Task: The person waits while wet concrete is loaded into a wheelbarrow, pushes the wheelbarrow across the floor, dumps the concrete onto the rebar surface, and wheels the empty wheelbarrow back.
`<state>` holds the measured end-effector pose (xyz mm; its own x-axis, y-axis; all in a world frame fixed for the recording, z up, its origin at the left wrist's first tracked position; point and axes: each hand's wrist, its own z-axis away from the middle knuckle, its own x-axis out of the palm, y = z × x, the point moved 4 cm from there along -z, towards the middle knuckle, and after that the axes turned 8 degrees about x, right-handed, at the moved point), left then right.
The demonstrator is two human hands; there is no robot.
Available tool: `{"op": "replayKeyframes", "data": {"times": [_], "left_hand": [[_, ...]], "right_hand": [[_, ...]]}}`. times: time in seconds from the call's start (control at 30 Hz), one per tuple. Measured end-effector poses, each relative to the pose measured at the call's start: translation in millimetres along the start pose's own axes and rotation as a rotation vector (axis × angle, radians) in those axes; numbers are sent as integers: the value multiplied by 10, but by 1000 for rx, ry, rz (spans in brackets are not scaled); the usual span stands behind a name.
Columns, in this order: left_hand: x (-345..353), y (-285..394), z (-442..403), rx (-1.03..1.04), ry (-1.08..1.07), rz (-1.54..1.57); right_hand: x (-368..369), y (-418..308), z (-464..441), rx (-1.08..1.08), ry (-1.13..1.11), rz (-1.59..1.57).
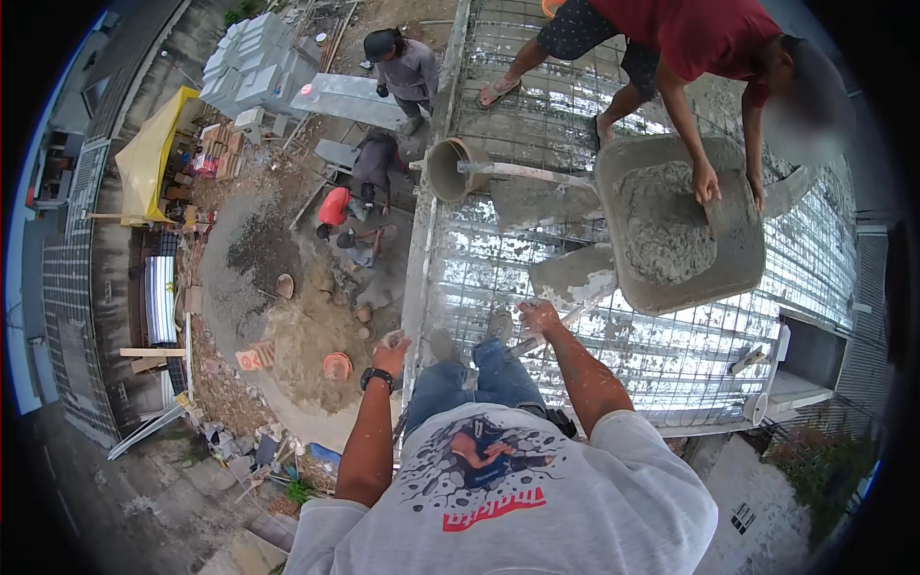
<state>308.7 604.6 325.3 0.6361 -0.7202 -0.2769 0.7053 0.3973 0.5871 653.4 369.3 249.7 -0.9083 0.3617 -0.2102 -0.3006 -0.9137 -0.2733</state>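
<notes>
My left hand (390, 354), with a dark watch on its wrist, hangs over the slab's edge with loosely bent fingers and nothing visible in it. My right hand (540, 318) is smeared with grey cement; its fingers are apart and hold nothing. Nearest to it are a pale pole (594, 299) and a patch of wet concrete (573, 273) on the ribbed metal decking. A large grey tub (743, 249) of wet concrete (663, 222) stands farther right, where a co-worker in a red shirt (704, 36) reaches into it with one hand and grips its rim with the other.
A bucket (447, 172) lies near the slab's raised edge (419, 254), beside a long handle (537, 172). Rebar mesh covers the decking (479, 278). Below on the left, several people work near a sand pile (311, 331) and gravel (235, 278). An opening (813, 353) is at right.
</notes>
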Motion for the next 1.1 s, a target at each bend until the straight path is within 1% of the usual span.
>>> {"op": "replayKeyframes", "data": {"times": [0.07,0.1,0.17,0.2,0.23,0.27,0.3,0.4,0.47,0.5,0.53,0.57,0.63,0.77,0.8,0.83,0.87,0.93,1.03,1.07,1.1], "left_hand": [[22,45,-59,57,41,-26],[53,218,-8,48,52,-1],[90,459,2,60,20,-93],[168,437,-50,84,29,-88],[203,409,-81,100,66,-83],[198,888,149,53,81,-72],[202,854,120,126,81,-251],[287,796,66,97,109,-233],[345,1019,134,108,91,-238],[356,1016,156,74,74,-169],[378,958,152,55,80,-194],[404,821,130,29,84,-221],[360,705,216,-28,106,-257],[315,65,184,-107,112,-330],[288,-56,204,-135,106,-330],[277,-175,225,-164,99,-329],[248,-177,270,-173,80,-344],[163,-112,343,-187,49,-374],[178,-206,223,-98,40,-405],[143,-130,173,-62,39,-424],[132,-67,123,-50,9,-381]], "right_hand": [[17,-247,0,-32,-67,-90],[22,-329,41,-48,-101,-135],[-27,-473,194,-43,-119,-178],[8,-566,235,-46,-145,-188],[9,-569,210,-32,-134,-173],[13,-522,146,-23,-141,-149],[32,-496,132,-4,-179,-153],[-62,-260,167,56,-198,-128],[-144,-179,303,142,-106,22],[-199,-22,249,135,-184,-12],[-291,132,174,119,-165,98],[-372,332,44,142,-163,146],[-493,468,-7,167,-135,189],[-654,337,211,171,-34,139],[-714,429,171,174,-13,121],[-749,466,104,115,-46,158],[-771,498,125,118,-34,114],[-746,486,162,113,-12,27],[-630,478,306,136,9,-7],[-583,467,334,140,16,-22],[-532,461,368,134,16,57]]}}
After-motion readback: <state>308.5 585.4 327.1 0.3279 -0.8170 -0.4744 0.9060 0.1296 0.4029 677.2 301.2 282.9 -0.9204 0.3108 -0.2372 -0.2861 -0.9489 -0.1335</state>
